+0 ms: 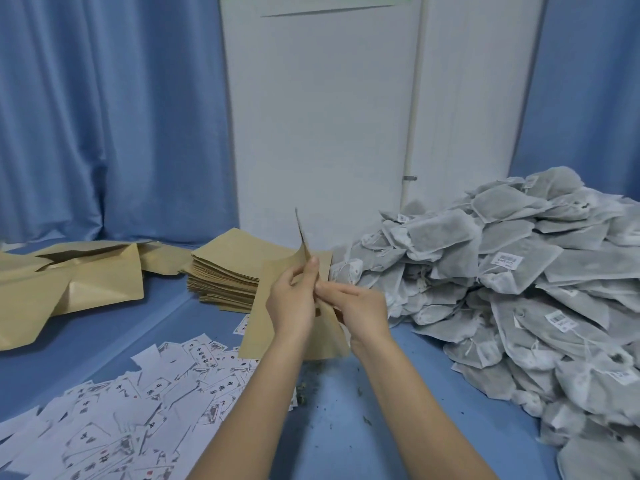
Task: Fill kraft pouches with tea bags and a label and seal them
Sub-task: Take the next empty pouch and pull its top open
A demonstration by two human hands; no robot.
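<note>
While both hands grip it, pouch (263, 320) — upright.

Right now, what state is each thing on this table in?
kraft pouch: held upright, top being pulled open
left hand: grip pinching the pouch's top
right hand: grip pinching the pouch's top
pouch stack: flat, unfilled
tea bags: loose heap
labels: scattered loose
large kraft bags: crumpled, one gaping open
</note>
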